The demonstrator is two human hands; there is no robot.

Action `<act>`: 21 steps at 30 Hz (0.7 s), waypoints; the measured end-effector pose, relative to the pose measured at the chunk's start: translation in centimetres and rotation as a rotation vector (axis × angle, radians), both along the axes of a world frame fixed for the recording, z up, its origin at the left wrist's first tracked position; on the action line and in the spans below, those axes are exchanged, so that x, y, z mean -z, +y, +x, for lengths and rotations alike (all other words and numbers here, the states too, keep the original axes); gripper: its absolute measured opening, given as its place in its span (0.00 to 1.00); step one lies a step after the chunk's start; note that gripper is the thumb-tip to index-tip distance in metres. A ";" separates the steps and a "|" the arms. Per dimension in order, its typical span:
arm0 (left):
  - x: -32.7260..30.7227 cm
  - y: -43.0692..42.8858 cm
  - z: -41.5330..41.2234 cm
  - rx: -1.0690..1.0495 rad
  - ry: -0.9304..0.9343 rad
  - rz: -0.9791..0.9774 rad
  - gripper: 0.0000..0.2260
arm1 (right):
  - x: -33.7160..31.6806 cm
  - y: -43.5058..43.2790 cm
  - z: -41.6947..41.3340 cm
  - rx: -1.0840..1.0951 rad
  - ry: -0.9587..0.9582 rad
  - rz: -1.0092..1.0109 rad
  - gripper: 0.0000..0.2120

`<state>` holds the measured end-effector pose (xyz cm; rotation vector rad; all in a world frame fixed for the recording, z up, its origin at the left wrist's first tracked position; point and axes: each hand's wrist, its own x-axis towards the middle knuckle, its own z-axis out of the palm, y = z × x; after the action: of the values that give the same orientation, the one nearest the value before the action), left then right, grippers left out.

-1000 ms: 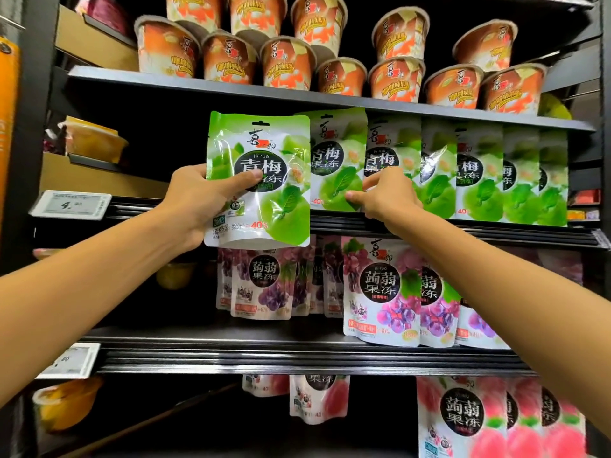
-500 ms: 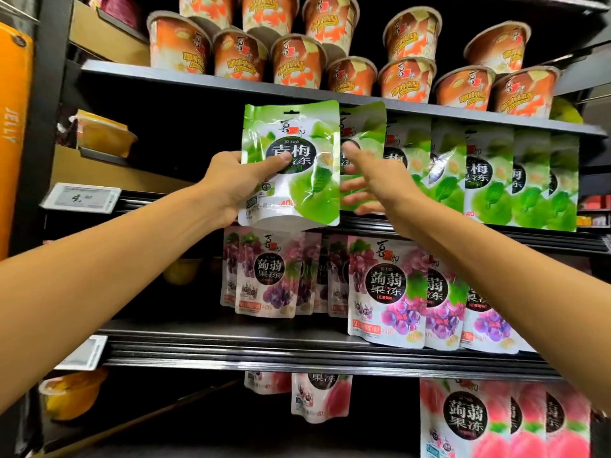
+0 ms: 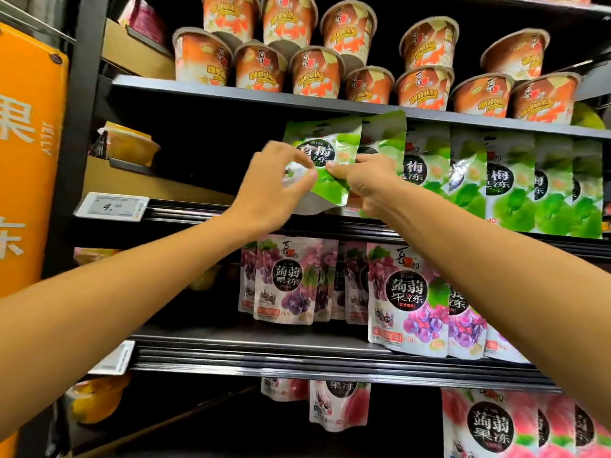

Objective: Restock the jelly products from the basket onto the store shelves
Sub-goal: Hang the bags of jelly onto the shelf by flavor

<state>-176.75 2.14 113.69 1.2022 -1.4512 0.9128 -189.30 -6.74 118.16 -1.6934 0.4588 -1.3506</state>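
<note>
I hold a green plum jelly pouch (image 3: 322, 145) at the left end of the row of matching green pouches (image 3: 509, 183) on the middle shelf (image 3: 185, 213). My left hand (image 3: 274, 186) curls round the pouch's left edge. The thumb and fingers of my right hand (image 3: 367, 180) pinch its lower right side. The pouch is tilted, its bottom swung toward me, and its right edge overlaps the neighbouring pouch. The basket is out of view.
Orange jelly cups (image 3: 317, 72) are stacked on the shelf above. Purple grape pouches (image 3: 406, 292) stand on the shelf below, pink peach pouches (image 3: 489, 428) lower still. A price tag (image 3: 110, 206) and an orange sign (image 3: 26, 153) sit at left, dark shelf space between them.
The green pouch moved right and deeper, up against the row. My right hand left the neighbouring pouches and took hold of it; my left hand shifted to its edge.
</note>
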 end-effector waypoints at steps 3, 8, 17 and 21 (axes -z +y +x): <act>0.8 -0.7 0.1 -0.098 -0.059 0.081 0.13 | -0.5 -0.3 1.1 0.103 -0.012 -0.012 0.08; 2.6 -1.3 0.6 -0.137 -0.051 0.187 0.18 | 0.3 -0.9 1.9 0.183 0.014 -0.059 0.10; 4.0 -0.9 1.0 -0.135 -0.097 0.192 0.21 | 0.9 -0.7 -1.2 0.408 0.333 -0.404 0.11; 4.2 -1.0 1.4 -0.175 -0.116 0.174 0.21 | 1.2 -1.0 -1.9 0.449 0.470 -0.425 0.09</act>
<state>-175.37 1.18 109.49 1.4430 -1.5614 1.0042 -191.17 -7.72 116.93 -2.3816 0.9124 -1.4232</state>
